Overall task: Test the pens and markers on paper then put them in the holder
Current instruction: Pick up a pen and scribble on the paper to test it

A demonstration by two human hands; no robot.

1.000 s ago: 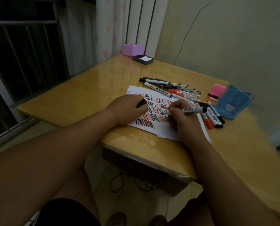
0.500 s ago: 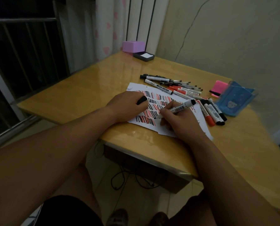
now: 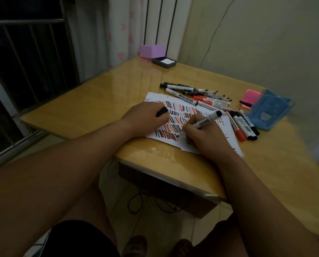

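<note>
Gripped in curled fingers of right hand [image 3: 208,138]: white marker [image 3: 204,122], tip just left of these fingers, touching striped paper [image 3: 155,98]. Pinched in left hand [image 3: 145,120] fingers: black cap [image 3: 161,111]. Blue holder [image 3: 268,113] well beyond right fingers, on tabletop [image 3: 99,101].

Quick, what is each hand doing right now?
Left hand: closed around a black marker cap, resting on the paper.
Right hand: gripping a white marker, tip on the paper.
</note>
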